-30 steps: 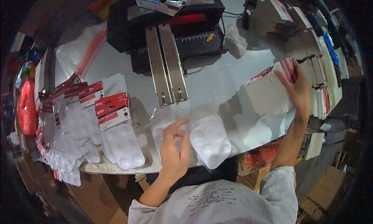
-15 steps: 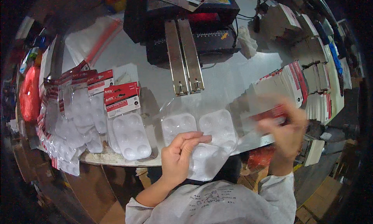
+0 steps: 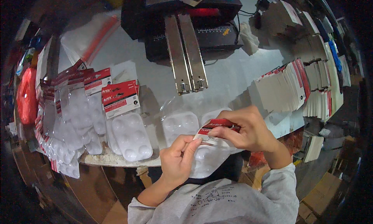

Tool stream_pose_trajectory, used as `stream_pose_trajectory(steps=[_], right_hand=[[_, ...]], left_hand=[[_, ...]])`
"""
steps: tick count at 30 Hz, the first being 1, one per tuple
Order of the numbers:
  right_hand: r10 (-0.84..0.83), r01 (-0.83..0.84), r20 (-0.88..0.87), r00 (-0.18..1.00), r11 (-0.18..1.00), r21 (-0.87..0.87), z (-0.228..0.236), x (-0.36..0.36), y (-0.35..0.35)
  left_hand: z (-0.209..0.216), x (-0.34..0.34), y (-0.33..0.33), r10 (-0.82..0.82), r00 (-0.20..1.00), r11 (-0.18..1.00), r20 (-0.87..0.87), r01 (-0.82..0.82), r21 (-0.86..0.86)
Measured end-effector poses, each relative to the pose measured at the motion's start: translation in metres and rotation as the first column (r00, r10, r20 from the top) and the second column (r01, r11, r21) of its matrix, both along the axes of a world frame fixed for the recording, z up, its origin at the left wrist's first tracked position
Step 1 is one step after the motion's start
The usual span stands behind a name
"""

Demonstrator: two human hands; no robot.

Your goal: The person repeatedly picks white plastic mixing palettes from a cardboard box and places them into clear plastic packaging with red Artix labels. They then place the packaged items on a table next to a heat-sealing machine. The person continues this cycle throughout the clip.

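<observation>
Close to my body, my left hand (image 3: 177, 158) is closed on the top edge of a clear bag that holds a white plastic paint palette (image 3: 206, 158). My right hand (image 3: 248, 130) pinches a red and white header card (image 3: 213, 131) against that same edge, beside my left fingertips. Whether the card sits inside the bag or in front of it, I cannot tell. Just beyond my hands, a bagged white palette (image 3: 179, 125) lies on the table, with another one partly hidden behind my right hand.
Several palettes with header cards (image 3: 126, 126) are piled at the left. A dark machine (image 3: 194, 29) with two metal rails (image 3: 190, 64) stands at the back. Stacks of cards (image 3: 281, 88) fill the right side. A red plastic bag (image 3: 27, 95) hangs at far left.
My right hand has come from the card stack at the right to my left hand, bringing a header card to the bag's edge. My left hand keeps its hold.
</observation>
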State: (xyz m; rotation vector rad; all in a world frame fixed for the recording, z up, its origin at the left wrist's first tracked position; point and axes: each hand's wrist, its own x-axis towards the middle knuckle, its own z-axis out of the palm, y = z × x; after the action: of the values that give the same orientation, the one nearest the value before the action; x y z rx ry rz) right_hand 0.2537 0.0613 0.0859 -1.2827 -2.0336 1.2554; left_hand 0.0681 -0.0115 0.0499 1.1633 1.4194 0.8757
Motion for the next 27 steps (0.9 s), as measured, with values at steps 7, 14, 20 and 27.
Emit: stream_pose_trajectory(steps=[7, 14, 20, 27], right_hand=[[-0.208, 0.217, 0.074, 0.975, 0.965, -0.149, -0.011, 0.021, 0.003], [-0.351, 0.097, -0.284, 0.893, 0.763, -0.639, -0.028, 0.02, -0.02], [-0.567, 0.18, -0.313, 0.762, 0.65, -0.739, -0.047, 0.002, -0.008], [-0.635, 0.295, -0.27, 0.724, 0.639, -0.71, -0.061, -0.007, 0.001]], left_hand=[[-0.017, -0.005, 0.008, 0.335, 0.929, 0.922, 0.156, -0.358, 0.147], [-0.02, -0.012, 0.002, 0.379, 0.924, 0.925, 0.054, -0.38, 0.013], [-0.026, -0.007, 0.024, 0.303, 0.953, 0.951, -0.009, -0.302, 0.071], [-0.037, -0.004, 0.042, 0.35, 0.936, 0.936, 0.04, -0.347, -0.063]])
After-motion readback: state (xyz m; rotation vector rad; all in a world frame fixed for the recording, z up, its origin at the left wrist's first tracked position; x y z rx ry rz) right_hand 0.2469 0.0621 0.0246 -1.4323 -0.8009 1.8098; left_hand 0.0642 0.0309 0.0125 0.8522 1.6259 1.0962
